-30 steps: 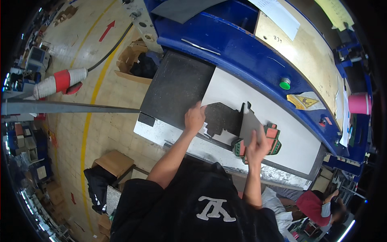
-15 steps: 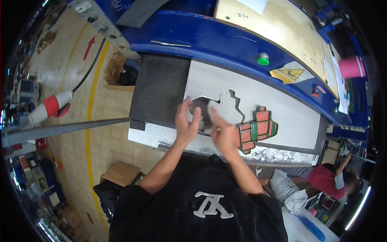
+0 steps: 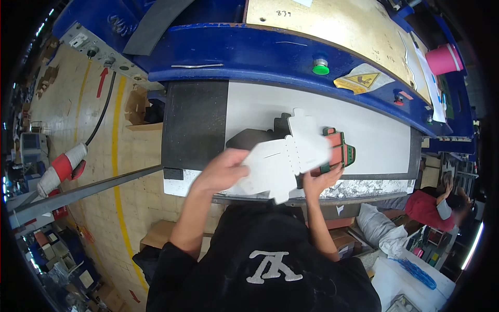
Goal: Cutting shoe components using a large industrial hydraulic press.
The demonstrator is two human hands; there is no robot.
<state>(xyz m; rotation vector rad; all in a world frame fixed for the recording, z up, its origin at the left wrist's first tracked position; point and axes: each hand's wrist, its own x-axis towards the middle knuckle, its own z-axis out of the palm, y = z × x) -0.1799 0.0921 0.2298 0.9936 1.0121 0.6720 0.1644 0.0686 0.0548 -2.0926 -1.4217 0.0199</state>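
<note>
My left hand (image 3: 224,169) pinches the left edge of a white die-cut card blank (image 3: 270,166), lifted above the table. The blank has flaps, a slit and dotted crease lines. My right hand (image 3: 322,181) is closed at the near edge of a green-and-red cutting die (image 3: 340,150), fingers against it; the blank hides part of the die. Beneath lies a large white sheet (image 3: 374,138), with a dark cut-out opening (image 3: 252,138) partly covered by the blank.
A black mat (image 3: 195,125) lies under the sheet. Behind stands a blue press beam (image 3: 239,52) with a green button (image 3: 320,67) and a yellow warning label (image 3: 364,81). A grey bar (image 3: 88,186) runs to the table's left. Another person (image 3: 429,208) is at the far right.
The white blank has come up out of the sheet in my left hand, leaving a dark opening. My right hand has moved right, onto the cutting die. The view has shifted and turned slightly.
</note>
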